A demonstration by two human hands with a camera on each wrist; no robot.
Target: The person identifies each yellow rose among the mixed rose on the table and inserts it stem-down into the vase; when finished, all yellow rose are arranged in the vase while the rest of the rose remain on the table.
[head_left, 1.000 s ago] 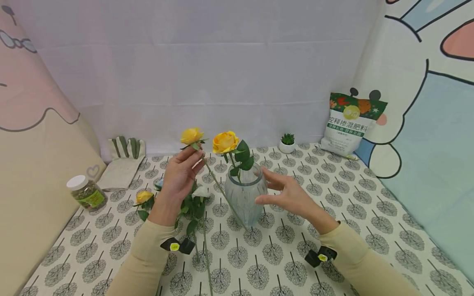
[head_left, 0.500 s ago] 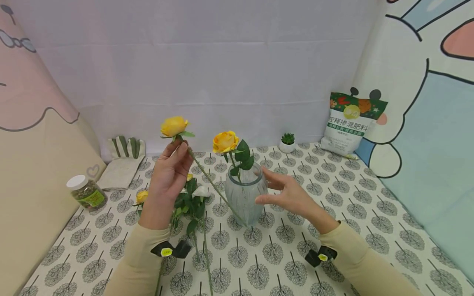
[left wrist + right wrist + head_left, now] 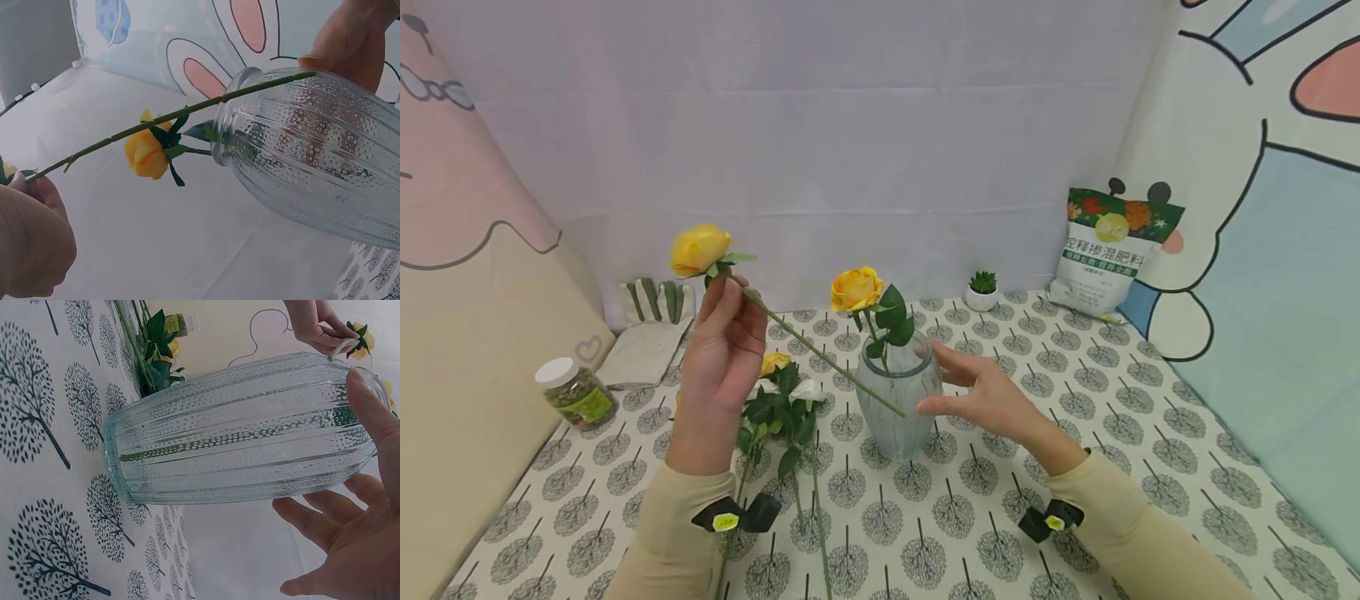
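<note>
My left hand (image 3: pixel 718 358) pinches the stem of a yellow rose (image 3: pixel 700 248) just under its bloom, left of the glass vase (image 3: pixel 898 417). The bare stem slants down to the right, and its lower end lies in front of the vase's side in the head view. Inside the clear ribbed vase stands another yellow rose (image 3: pixel 857 288), its bloom and leaves above the rim. My right hand (image 3: pixel 988 400) holds the vase from the right, thumb in front and fingers behind the glass. In the right wrist view a green stem shows through the vase wall.
More flowers (image 3: pixel 786 408), white and yellow, lie on the patterned cloth left of the vase. Further left are a lidded jar (image 3: pixel 576 392) and gloves (image 3: pixel 651 333). A small potted succulent (image 3: pixel 982 290) and a fertiliser bag (image 3: pixel 1108 254) stand at the back right.
My left hand has moved left and slightly up with the yellow rose, so the stem lies flatter and its lower end sits higher. The right hand and vase have stayed put.
</note>
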